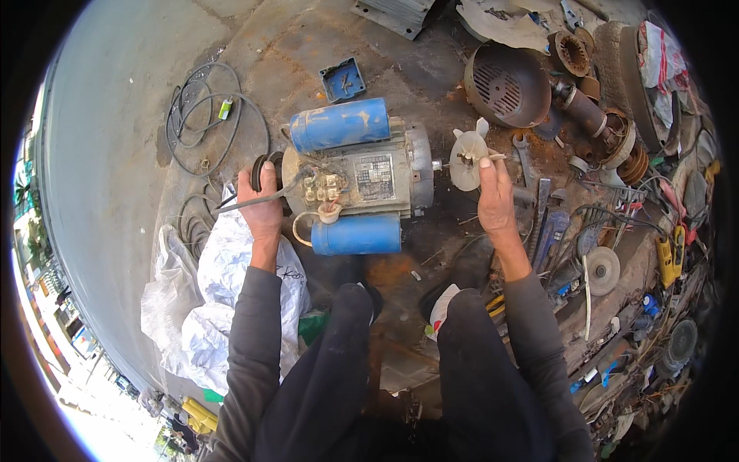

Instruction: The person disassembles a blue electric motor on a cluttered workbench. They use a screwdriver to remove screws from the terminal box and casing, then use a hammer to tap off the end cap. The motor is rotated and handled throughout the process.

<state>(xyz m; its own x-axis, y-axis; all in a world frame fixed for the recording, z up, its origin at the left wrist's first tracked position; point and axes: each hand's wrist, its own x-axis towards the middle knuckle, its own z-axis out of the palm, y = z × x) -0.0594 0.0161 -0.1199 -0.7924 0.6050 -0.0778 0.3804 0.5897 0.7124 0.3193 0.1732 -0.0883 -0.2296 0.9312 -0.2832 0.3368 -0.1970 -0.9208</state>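
Note:
An electric motor (373,175) lies on the ground before me, its wiring terminals uncovered. Two blue capacitor cylinders (339,125) are mounted along its sides. My left hand (262,202) is closed around the dark pulley (267,175) at the motor's left end, with a grey cable running past the fingers. In my right hand (496,202) is a pale cooling fan (467,162), pinched by its blades. The fan's disc is by the tip of the motor's right shaft (437,165); whether the two touch, I cannot tell.
Beyond the motor sits a small blue box (342,80) with screws inside. A slotted metal fan cover (508,85) and an open-end wrench (524,158) lie to the right, near scattered tools and scrap. Coiled cable (208,115) and white sacks (223,285) are at left.

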